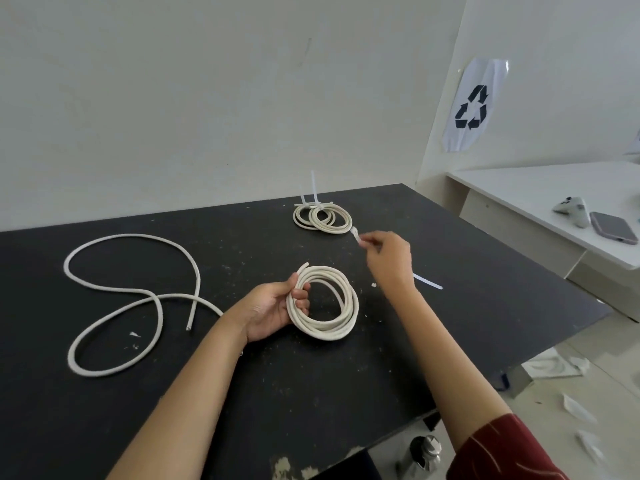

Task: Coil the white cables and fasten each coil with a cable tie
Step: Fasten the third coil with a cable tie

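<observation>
Head view, looking down on a black worktop [242, 393]: left hand [273, 311] gripping a freshly wound white coil [323, 301] near the middle of the worktop, fingers curling through the ring and thumb lying over its left side, the coil's far side resting on the surface. Right hand [389, 258] hovering just beyond and to the right of that coil, fingertips pinching a white cable tie [356, 235] by one end, the tie's head poking out toward the far edge; motion blur smearing the fingers. Sitting near the far edge, two finished coils [322, 218] overlapping each other, each cinched, tie tails sticking up. Lying toward the left edge, one loose white cable [138, 292] sprawling in open loops, uncoiled. Resting close to the right edge, partly hiding behind the right wrist, a spare cable tie [429, 283]. Standing beyond the right edge, a white desk [519, 188] carrying a game controller [573, 209] and a phone [613, 227]; hanging on the wall above, a recycling sign [472, 105].
</observation>
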The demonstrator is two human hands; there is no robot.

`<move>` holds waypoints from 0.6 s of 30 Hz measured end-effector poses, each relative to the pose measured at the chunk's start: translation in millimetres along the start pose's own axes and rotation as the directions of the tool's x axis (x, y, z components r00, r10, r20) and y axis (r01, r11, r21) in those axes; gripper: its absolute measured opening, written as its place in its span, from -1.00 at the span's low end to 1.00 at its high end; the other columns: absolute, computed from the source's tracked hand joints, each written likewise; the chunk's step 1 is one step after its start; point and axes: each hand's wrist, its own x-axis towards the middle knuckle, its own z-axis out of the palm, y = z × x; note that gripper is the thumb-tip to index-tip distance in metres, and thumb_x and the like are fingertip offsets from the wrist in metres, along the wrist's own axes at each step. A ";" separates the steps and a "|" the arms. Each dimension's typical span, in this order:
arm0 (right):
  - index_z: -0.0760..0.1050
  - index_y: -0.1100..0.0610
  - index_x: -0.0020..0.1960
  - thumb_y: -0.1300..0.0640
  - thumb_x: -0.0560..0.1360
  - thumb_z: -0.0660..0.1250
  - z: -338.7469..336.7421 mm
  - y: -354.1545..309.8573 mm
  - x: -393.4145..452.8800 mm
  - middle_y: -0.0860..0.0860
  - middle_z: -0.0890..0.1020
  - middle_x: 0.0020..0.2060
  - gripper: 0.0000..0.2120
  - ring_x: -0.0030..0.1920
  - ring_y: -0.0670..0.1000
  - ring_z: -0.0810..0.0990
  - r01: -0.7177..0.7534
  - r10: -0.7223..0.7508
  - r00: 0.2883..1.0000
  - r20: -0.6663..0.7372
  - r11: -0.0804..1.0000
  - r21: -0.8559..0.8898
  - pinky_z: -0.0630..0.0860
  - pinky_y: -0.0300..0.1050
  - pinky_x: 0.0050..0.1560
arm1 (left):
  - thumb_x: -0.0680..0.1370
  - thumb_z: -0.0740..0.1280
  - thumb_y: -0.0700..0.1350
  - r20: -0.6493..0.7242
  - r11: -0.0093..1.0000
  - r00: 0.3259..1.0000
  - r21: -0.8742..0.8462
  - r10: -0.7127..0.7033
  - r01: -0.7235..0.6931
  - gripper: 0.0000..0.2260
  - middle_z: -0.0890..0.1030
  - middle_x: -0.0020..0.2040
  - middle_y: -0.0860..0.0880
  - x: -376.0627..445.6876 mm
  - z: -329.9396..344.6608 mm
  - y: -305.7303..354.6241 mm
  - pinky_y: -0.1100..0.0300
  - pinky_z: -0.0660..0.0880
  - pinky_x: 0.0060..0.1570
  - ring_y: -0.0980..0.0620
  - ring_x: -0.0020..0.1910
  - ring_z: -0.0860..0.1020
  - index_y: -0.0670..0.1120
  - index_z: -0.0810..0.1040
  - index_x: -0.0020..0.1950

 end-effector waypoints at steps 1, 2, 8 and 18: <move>0.66 0.11 0.07 0.17 0.58 0.33 -2.9 -12.0 -3.3 -0.07 0.64 -0.20 -0.85 -0.25 -0.20 0.56 0.034 -0.036 0.999 0.018 0.990 0.134 0.49 -0.28 -0.14 | 0.65 0.10 -0.07 0.001 1.000 1.000 0.009 0.006 -0.006 -0.77 0.35 -0.38 0.02 -2.1 0.6 0.2 0.20 0.44 -0.23 0.09 -0.41 0.39 -0.19 0.43 -0.05; 0.66 0.10 0.05 0.13 0.58 0.34 -5.5 -23.3 -7.2 -0.10 0.57 -0.30 -0.87 -0.36 -0.21 0.48 0.046 -0.065 0.996 0.060 0.959 0.280 0.44 -0.31 -0.25 | 0.65 0.10 -0.07 -0.002 1.000 1.000 0.015 0.014 -0.014 -0.77 0.35 -0.37 0.01 -4.3 1.5 0.3 0.20 0.44 -0.22 0.09 -0.40 0.39 -0.20 0.43 -0.04; 0.57 0.17 0.03 0.27 0.59 0.25 -20.9 -57.3 -27.4 -0.08 0.50 -0.31 -0.88 -0.38 -0.11 0.38 -0.157 -0.279 0.912 0.299 0.438 0.885 0.44 -0.24 -0.30 | 0.67 0.08 -0.08 -0.056 0.998 0.997 0.033 0.057 -0.056 -0.76 0.37 -0.39 0.02 -9.9 9.1 -1.3 0.21 0.41 -0.21 0.10 -0.40 0.38 -0.22 0.41 -0.03; 0.55 0.16 -0.04 0.14 0.52 0.31 10.6 -38.7 -54.0 0.10 0.52 -0.21 -0.90 -0.20 0.01 0.53 -0.159 -0.322 0.795 0.514 0.707 0.689 0.53 -0.03 0.00 | 0.65 0.10 -0.04 -0.087 0.992 0.989 0.026 0.122 -0.120 -0.73 0.36 -0.37 0.00 -7.9 3.9 0.4 0.17 0.40 -0.15 0.08 -0.39 0.38 -0.22 0.45 -0.03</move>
